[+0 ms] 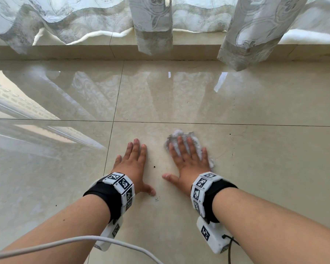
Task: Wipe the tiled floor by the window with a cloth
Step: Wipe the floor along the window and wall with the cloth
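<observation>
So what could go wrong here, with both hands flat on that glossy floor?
The cloth is small and bunched under the right hand, so it could slip out or skip the dark speck beside it. The left hand leans on the glossy tiled floor and might slide. The white cable near the left forearm could snag or drag across the tiles.
</observation>
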Motion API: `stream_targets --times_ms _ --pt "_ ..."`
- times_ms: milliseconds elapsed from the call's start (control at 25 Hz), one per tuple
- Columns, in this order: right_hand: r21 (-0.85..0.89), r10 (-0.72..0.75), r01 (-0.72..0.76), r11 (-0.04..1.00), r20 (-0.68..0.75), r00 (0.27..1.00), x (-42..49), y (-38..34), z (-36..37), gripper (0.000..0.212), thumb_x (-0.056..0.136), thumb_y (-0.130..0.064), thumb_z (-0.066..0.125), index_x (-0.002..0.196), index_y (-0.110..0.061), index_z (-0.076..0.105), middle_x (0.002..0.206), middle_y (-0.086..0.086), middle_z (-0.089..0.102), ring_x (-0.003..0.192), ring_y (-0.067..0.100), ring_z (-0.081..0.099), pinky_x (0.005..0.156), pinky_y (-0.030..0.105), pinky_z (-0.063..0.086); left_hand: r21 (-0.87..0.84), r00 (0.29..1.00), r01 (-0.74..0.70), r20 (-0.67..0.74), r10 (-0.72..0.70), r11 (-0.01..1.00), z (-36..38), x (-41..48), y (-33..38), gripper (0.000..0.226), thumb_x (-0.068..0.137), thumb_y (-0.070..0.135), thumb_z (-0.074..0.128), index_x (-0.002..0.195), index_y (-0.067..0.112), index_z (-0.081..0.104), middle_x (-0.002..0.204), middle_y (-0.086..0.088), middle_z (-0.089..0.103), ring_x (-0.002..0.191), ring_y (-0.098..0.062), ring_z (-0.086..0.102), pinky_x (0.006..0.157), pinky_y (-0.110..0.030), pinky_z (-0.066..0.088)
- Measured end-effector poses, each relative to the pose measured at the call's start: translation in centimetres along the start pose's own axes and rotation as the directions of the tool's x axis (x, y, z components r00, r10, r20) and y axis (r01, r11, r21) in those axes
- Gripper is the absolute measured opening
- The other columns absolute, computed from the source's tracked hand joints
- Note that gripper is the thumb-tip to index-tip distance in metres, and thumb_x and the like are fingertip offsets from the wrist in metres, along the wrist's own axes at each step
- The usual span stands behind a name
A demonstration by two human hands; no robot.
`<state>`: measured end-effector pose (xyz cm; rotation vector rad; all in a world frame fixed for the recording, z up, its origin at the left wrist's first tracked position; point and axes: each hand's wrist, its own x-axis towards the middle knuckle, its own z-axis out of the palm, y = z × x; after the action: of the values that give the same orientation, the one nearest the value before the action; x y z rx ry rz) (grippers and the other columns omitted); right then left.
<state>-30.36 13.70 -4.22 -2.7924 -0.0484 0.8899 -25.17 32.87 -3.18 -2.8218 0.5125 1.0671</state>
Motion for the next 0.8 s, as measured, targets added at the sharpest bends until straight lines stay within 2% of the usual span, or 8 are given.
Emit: stream_targets --times_ms 120,280,440,600,800 --pt "-0.074 -0.137 0.14 0.987 0.049 0.989 -0.1 -0.9 0.9 0.089 0.086 -0.077 0.026 0.135 -0.042 -0.039 0.133 -0.015 -0.059 0.124 0.012 -0.055 0.1 0.048 -0.037 0.015 1.0 -0.004 0.007 0.004 1.0 -0.2 0.3 0.3 0.149 0.058 0.077 0.073 0.148 0.017 -0.03 0.152 -0.004 -0.043 0.144 -0.022 -0.031 0.121 -0.047 0.003" --pt "-0.084 -0.163 0.167 0.982 0.058 0.985 0.6 0.1 0.1 0.082 0.087 -0.076 0.024 0.132 -0.046 -0.039 0.137 -0.018 -0.054 0.128 0.009 -0.051 0.103 0.046 -0.034 0.015 1.0 0.018 0.006 -0.018 1.0 -0.8 0.4 0.2 0.149 0.058 0.077 0.073 0.148 0.017 -0.029 0.152 -0.004 -0.042 0.144 -0.022 -0.03 0.121 -0.047 0.003" --pt "-0.03 -0.072 0.072 0.997 0.007 0.997 1.5 1.7 -0.8 0.085 0.088 -0.075 0.026 0.129 -0.047 -0.043 0.132 -0.021 -0.058 0.124 0.007 -0.053 0.1 0.045 -0.035 -0.013 0.998 0.065 -0.027 -0.065 0.998 -1.2 0.7 0.7 0.143 0.063 0.079 0.067 0.15 0.013 -0.024 0.155 -0.008 -0.038 0.146 -0.025 -0.027 0.121 -0.045 0.004" --pt "0.036 0.024 -0.024 0.999 -0.009 1.0 2.3 3.7 -2.0 0.084 0.088 -0.074 0.026 0.132 -0.045 -0.04 0.134 -0.02 -0.056 0.129 0.01 -0.049 0.102 0.046 -0.03 -0.027 0.992 0.108 -0.061 -0.109 0.994 -1.4 1.1 1.2 0.142 0.064 0.083 0.061 0.15 0.008 -0.024 0.155 -0.011 -0.037 0.145 -0.026 -0.029 0.121 -0.044 0.003" --pt "0.114 0.173 -0.174 0.978 0.014 0.985 2.5 5.3 -2.9 0.085 0.088 -0.075 0.025 0.132 -0.042 -0.04 0.134 -0.017 -0.056 0.127 0.009 -0.048 0.109 0.05 -0.023 -0.022 0.992 0.026 -0.122 -0.029 0.999 -2.1 2.0 1.8 0.136 0.068 0.08 0.061 0.149 0.014 -0.027 0.153 -0.003 -0.04 0.145 -0.019 -0.029 0.121 -0.041 0.004"
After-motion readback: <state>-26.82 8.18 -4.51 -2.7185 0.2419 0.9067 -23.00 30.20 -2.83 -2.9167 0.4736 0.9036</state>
